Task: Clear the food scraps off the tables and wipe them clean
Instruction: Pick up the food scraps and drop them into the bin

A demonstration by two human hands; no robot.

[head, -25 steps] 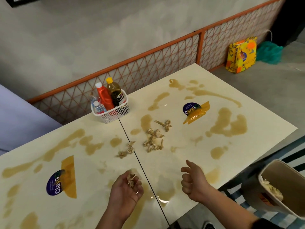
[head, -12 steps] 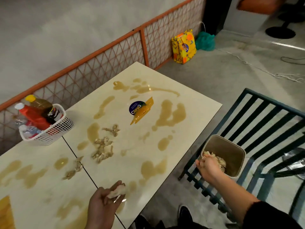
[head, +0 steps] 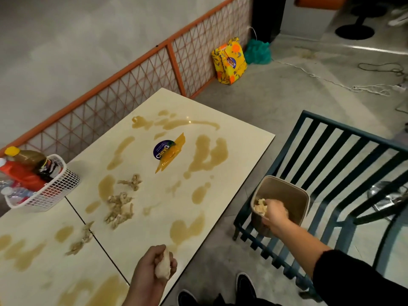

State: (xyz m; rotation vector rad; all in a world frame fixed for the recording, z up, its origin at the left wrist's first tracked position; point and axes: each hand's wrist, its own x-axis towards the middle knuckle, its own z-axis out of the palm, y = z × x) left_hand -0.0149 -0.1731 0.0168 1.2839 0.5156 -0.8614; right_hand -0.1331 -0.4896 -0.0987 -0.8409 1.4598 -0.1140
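Gripping pale scraps [head: 163, 265] in left hand [head: 150, 275], right hand [head: 274, 214] fingers [head: 277, 206] curled over bin [head: 287, 191] rim, tips hidden.

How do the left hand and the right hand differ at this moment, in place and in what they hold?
Place: the left hand is close to the body, over the near edge of the table; the right hand is stretched out to the bin beside the table.
Hold: the left hand grips a pale clump of scraps; the right hand curls over the bin's near rim.
Shared: both hands have curled fingers, closed on something.
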